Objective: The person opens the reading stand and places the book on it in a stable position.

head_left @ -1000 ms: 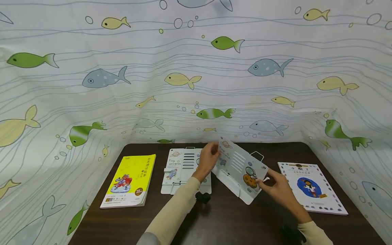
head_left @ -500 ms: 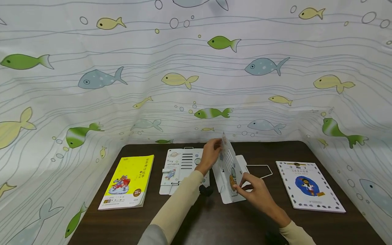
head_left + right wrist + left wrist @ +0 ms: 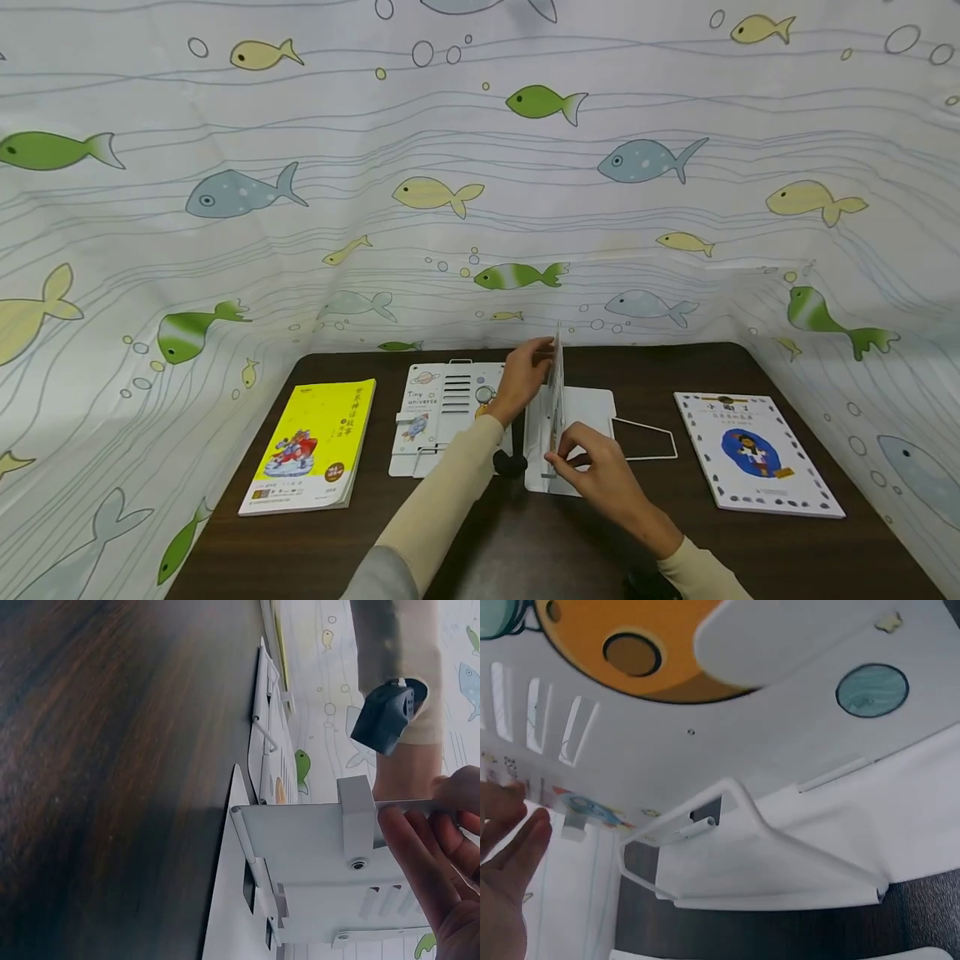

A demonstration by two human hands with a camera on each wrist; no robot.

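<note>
A white book stand with printed planets [image 3: 588, 408] stands unfolded in the middle of the table. Its slotted panel [image 3: 735, 742] is raised upright, edge-on in the head view, while the base plate lies on the table. My left hand [image 3: 525, 379] grips the panel's far edge. At its near edge, my right hand [image 3: 600, 475] pinches it between thumb and fingers; the right wrist view shows these fingers [image 3: 420, 862] beside a small white clip [image 3: 357, 817]. A wire loop [image 3: 647, 440] sticks out to the right of the base.
A second book stand [image 3: 427, 400] lies folded flat left of the first, partly behind my left arm. A yellow book [image 3: 322, 433] lies at the left and a white book [image 3: 757, 454] at the right. Fish-patterned cloth [image 3: 480, 233] rises behind the dark table [image 3: 480, 542].
The panel has turned from a slanted, face-visible pose to upright and edge-on. The base is down on the table, the wire loop has swung out right, and my right hand has moved left.
</note>
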